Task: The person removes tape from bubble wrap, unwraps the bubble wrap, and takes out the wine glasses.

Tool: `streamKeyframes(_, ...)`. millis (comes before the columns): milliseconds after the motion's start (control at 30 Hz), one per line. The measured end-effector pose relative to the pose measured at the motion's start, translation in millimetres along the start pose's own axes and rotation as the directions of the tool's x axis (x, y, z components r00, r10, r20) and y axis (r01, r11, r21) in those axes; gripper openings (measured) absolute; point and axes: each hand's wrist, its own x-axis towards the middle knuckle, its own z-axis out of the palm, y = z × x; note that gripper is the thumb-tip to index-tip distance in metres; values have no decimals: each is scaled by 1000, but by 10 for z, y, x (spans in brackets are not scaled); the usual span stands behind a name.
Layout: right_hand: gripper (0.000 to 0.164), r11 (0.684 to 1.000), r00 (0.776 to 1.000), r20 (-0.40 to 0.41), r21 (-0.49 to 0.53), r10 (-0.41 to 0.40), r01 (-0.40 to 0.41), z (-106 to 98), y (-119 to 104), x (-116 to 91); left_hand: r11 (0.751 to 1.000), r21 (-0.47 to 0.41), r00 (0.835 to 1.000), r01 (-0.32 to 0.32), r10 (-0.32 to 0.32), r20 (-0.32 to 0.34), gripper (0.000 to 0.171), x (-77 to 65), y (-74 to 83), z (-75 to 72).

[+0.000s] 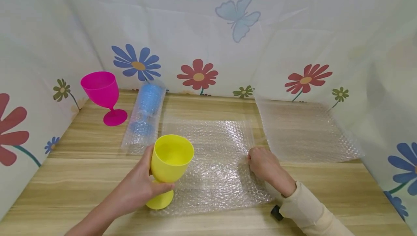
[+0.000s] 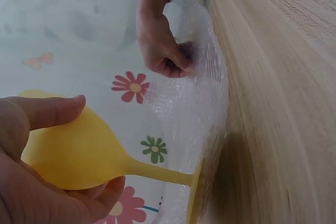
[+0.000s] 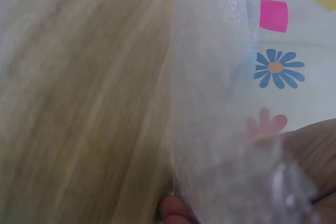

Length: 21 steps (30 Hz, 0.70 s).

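Observation:
My left hand (image 1: 141, 185) grips a yellow plastic goblet (image 1: 172, 156) around its bowl, thumb on one side and fingers on the other. The goblet stands nearly upright, its foot (image 2: 194, 192) at the left edge of a clear bubble wrap sheet (image 1: 215, 171). With curled fingers my right hand (image 1: 265, 165) pinches the right edge of that sheet, lifting it a little in the left wrist view. In the right wrist view the raised bubble wrap (image 3: 215, 103) hides most of the fingers; one fingertip (image 3: 173, 208) shows below it.
A magenta goblet (image 1: 104, 91) stands at the back left. Beside it lies a blue goblet (image 1: 148, 102) rolled in bubble wrap. Another bubble wrap sheet (image 1: 299, 131) lies at the back right. Flower-printed cloth (image 1: 208, 44) surrounds the wooden table (image 1: 81, 167).

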Motion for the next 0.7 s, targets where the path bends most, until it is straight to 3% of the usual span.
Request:
streamKeyframes(167, 42, 1000, 1000, -11, 16, -17, 17, 14, 10, -11, 1000, 4, 1000, 23, -23, -9, 109, -25, -6, -8)
streamKeyframes(500, 43, 999, 999, -23, 18, -33, 34, 12, 14, -19, 999, -12, 999, -31, 30, -37, 112, -96, -77, -7)
streamKeyframes(700, 44, 999, 999, -25, 19, -43, 44, 9, 9, -11, 998, -54, 999, 22, -25, -43, 114, -117, -98, -33)
